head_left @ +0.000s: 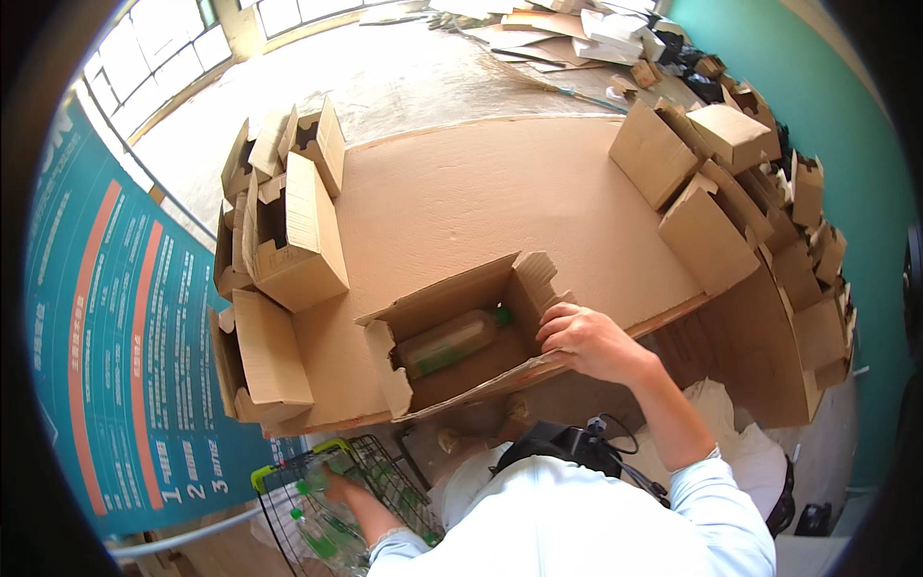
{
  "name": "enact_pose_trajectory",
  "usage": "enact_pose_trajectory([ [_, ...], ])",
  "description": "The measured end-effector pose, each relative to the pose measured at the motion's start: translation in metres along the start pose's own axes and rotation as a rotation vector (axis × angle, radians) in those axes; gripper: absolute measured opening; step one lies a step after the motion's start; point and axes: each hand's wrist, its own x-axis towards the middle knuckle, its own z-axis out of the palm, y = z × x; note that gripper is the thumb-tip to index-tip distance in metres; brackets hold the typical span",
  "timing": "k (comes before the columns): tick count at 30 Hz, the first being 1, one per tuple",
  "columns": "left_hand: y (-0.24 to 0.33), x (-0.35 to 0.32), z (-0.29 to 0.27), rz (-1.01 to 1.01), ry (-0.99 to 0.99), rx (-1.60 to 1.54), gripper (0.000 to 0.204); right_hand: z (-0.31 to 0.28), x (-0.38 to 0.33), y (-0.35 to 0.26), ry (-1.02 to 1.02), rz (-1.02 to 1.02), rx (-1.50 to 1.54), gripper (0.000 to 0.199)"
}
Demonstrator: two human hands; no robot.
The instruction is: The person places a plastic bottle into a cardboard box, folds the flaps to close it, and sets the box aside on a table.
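An open cardboard box (452, 300) sits at the near edge of the table, tilted toward me. Inside it lies one clear plastic bottle (452, 343) with a green cap and a green label. My right hand (588, 337) grips the box's right wall, fingers curled over the rim. Low on the left, my left hand (334, 486) reaches down into a wire basket (377, 471) with green handle clips. Several clear green-capped bottles (322, 537) lie in that basket around the hand. Its fingers are partly hidden among the bottles, so their hold is unclear.
Open cardboard boxes (306, 236) stand along the left side of the brown table (461, 197). More boxes (707, 236) are piled at its right. A teal printed banner (125, 365) hangs at the left. Flattened cardboard and foam (577, 38) lie on the far floor.
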Motion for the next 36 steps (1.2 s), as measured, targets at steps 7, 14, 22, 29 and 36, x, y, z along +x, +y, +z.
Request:
enact_pose_trajectory([
  [7,0.044,-0.003,-0.118,0.505,0.226,-0.414,0.058,-0.002,0.001,0.012,-0.091,-0.159,-0.005,0.014],
  [14,0.21,-0.19,-0.182,0.88,-0.254,-1.036,0.05,0.002,0.005,0.025,-0.101,-0.318,0.011,0.008],
  [22,0.268,-0.399,-0.064,1.071,-1.222,-0.56,0.074,0.0,-0.006,0.044,-0.067,-0.368,0.059,0.01],
  [29,0.244,-0.425,0.019,1.484,-1.542,0.786,0.075,0.009,-0.011,0.047,-0.053,-0.343,0.055,0.011],
  [36,0.219,-0.406,0.071,1.56,-1.541,1.753,0.087,0.013,-0.011,0.044,-0.047,-0.271,0.027,0.012],
])
